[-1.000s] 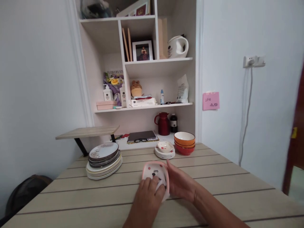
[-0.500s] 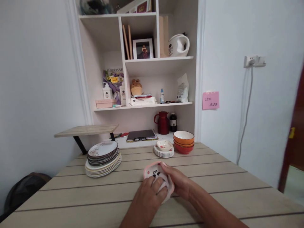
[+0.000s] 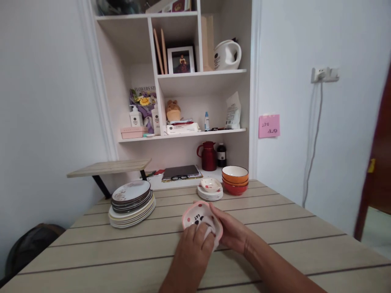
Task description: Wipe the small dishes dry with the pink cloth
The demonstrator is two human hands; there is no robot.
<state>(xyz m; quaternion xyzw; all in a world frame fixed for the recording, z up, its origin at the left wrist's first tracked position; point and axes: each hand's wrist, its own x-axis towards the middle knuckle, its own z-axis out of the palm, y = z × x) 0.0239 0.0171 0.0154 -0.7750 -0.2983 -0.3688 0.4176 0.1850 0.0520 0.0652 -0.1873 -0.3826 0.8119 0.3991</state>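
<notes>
A small white bowl (image 3: 192, 212) with a pink rim, red dots and the word CAT inside is held above the near half of the table. Round its right side wraps my right hand (image 3: 231, 228), thumb at the rim and the other fingers hidden beneath. My left hand (image 3: 195, 248) presses a white cloth (image 3: 210, 223) against the inside of the bowl, fingers bent over it. Part of the cloth hangs past the bowl's lower right edge.
Stacked plates (image 3: 132, 205) stand at the table's left, by a small raised wooden shelf (image 3: 110, 167). Farther back are small white dishes with a little bowl on top (image 3: 210, 185) and stacked orange and red bowls (image 3: 235, 181). Behind them, a red jug (image 3: 209, 156) stands in the shelving.
The bowl is tilted more toward the camera, showing more of its inside. My left hand and the cloth have shifted slightly within it. The camera view has moved a little.
</notes>
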